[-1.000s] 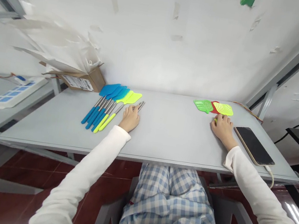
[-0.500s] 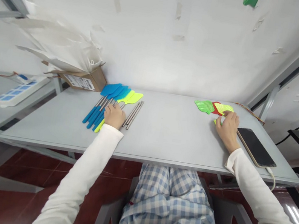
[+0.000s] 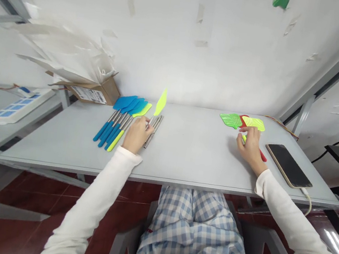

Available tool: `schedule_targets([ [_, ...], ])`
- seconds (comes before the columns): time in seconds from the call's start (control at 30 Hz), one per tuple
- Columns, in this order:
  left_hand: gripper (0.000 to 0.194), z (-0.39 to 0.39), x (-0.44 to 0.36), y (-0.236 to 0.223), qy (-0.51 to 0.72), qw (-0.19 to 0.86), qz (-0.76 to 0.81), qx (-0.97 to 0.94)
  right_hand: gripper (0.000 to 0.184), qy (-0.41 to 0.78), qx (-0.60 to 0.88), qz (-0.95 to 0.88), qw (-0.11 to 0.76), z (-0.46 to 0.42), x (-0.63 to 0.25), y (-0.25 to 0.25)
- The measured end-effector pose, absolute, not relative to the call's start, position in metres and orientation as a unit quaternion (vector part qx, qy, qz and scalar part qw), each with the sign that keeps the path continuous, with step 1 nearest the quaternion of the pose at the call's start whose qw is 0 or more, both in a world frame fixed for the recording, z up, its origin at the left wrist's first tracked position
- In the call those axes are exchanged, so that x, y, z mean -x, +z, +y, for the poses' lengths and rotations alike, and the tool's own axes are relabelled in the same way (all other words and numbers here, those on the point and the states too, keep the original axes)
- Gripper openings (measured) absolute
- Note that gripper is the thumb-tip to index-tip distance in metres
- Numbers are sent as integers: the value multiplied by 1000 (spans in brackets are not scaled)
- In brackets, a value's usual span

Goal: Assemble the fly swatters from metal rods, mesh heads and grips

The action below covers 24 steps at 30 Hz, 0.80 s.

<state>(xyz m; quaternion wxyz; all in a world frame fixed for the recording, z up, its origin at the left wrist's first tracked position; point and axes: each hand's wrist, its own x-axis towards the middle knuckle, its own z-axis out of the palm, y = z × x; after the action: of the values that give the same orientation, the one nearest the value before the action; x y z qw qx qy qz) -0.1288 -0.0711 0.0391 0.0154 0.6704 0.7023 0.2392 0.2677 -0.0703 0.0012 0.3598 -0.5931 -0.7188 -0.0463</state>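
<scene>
My left hand point(image 3: 137, 134) is closed on a fly swatter with a yellow head point(image 3: 161, 102), raised and tilted above the table. Beside it lies a row of fly swatters with blue heads point(image 3: 125, 102), metal shafts and blue handles, plus one with a yellow handle point(image 3: 115, 140). Several loose metal rods point(image 3: 153, 132) lie just right of that hand. My right hand point(image 3: 249, 147) hovers with thumb and forefinger apart, over a yellow handle piece point(image 3: 244, 138) and a red handle point(image 3: 263, 156), both partly hidden. Beyond its fingers lie mesh swatter heads in green point(image 3: 231, 120), red and yellow point(image 3: 254, 123).
A phone point(image 3: 289, 165) with a white cable lies right of my right hand. At the back left stands an opened cardboard box point(image 3: 94, 90) with white wrapping. A white power strip point(image 3: 19, 104) sits farther left. The wall borders the table's back.
My left hand has lifted the yellow swatter out of the row and moved right. My right hand has drawn back from the yellow mesh head, uncovering the red handle.
</scene>
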Motion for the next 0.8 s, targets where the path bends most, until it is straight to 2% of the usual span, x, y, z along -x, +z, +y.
schedule_targets([
  [0.1,27,-85,89,50,301,64,609,-731,32,89,543,-746,375,-76,-230,11],
  [0.17,28,-90,58,53,342,117,530,-767,49,214,512,-726,406,-70,-201,21],
  [0.23,30,-91,26,53,375,199,461,-779,47,335,478,-661,472,-54,-176,31],
  [0.37,42,-77,-25,38,432,430,415,-675,46,479,381,-486,624,-8,-153,41],
  [0.43,40,-63,-42,29,438,530,426,-588,44,514,377,-412,651,12,-152,37],
  [0.6,12,-27,-67,16,448,702,380,-403,45,502,494,-337,625,36,-159,12],
  [0.7,16,-18,-72,13,430,785,330,-300,42,499,490,-353,622,41,-163,2],
  [0.8,25,-16,-71,10,408,816,310,-269,41,502,467,-373,625,43,-166,-4],
])
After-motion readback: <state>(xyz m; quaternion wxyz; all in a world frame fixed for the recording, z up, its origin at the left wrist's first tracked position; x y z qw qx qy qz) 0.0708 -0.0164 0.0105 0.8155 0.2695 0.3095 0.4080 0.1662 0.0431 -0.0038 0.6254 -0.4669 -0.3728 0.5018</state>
